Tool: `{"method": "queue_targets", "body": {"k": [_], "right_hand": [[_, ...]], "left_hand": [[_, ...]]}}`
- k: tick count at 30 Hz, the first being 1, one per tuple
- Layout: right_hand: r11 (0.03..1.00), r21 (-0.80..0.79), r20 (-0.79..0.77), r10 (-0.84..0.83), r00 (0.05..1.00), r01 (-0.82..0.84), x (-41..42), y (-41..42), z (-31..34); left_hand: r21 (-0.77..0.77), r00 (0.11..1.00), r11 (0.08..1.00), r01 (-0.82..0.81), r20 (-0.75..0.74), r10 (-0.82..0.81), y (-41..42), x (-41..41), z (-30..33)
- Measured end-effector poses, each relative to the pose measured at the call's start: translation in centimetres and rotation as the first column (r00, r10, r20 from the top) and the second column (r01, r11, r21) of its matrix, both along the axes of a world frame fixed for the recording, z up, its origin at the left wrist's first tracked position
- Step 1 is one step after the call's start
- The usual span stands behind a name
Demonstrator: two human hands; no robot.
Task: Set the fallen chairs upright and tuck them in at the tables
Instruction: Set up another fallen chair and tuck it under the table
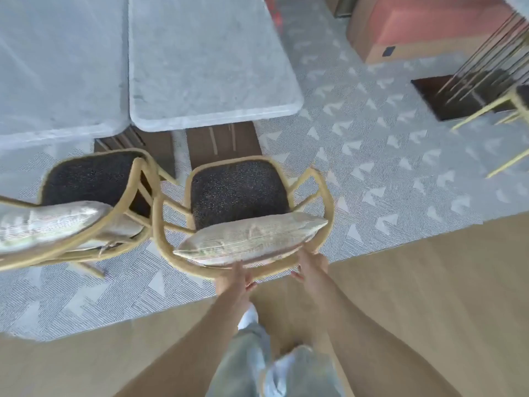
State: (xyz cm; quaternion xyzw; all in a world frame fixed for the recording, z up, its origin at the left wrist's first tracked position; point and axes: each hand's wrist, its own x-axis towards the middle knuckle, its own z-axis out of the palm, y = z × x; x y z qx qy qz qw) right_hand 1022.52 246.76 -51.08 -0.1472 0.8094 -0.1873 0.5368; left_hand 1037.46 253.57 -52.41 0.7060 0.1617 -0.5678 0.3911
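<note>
1. Marble, pale grey, fills my far left: the left rounded-corner tabletop [57, 67], edge to edge with its twin, the right marble tabletop [206, 53].
2. Below it stands the left yellow rattan armchair with a dark speckled seat [88, 176], upright, a striped beige cushion [48, 224] lying against its back rail, seat front near the table edge but not under it.
3. Centre now: the second yellow rattan armchair [237, 190], upright too, facing the right tabletop, its own striped cushion [252, 239] propped at the back.
4. My left hand [233, 279] is on that chair's curved back rail, fingers bent over the rail just under the cushion.
5. My right hand [313, 267] holds the same rail just beside it, fingers wrapped round it.
6. Under me, grey patterned carpet [372, 156] meets light wooden floor [429, 282]; I'm standing on the wood.
7. Far right: thin yellow legs of another chair [483, 113], blurred.
</note>
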Motion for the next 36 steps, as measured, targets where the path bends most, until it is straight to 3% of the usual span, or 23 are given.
{"method": "queue_targets", "body": {"k": [4, 10, 16, 22, 36], "right_hand": [[0.998, 0.058, 0.230, 0.009, 0.973, -0.024, -0.6, -1.2, -1.5], [0.987, 0.072, 0.374, 0.109, 0.921, -0.146, -1.2, -2.8, -2.2], [0.993, 0.016, 0.345, 0.107, 0.932, -0.120, -0.6, -3.8, -2.5], [0.993, 0.027, 0.359, 0.095, 0.928, -0.112, 1.2, -4.3, -2.7], [0.985, -0.111, 0.402, 0.163, 0.901, -0.129, 5.7, -12.5, -4.4]], "left_hand": [[0.073, 0.972, 0.970, -0.232, -0.024, 0.234, 0.1, 0.4, -1.7], [0.175, 0.981, 0.971, -0.162, 0.135, 0.139, -0.5, 1.7, -3.2], [0.116, 0.950, 0.954, -0.278, 0.180, 0.255, -1.0, 2.3, -2.3], [0.068, 0.948, 0.957, -0.282, 0.176, 0.266, -2.0, 3.9, -2.1], [-0.097, 0.946, 0.950, -0.296, 0.108, 0.306, -9.5, 8.9, -2.3]]}}
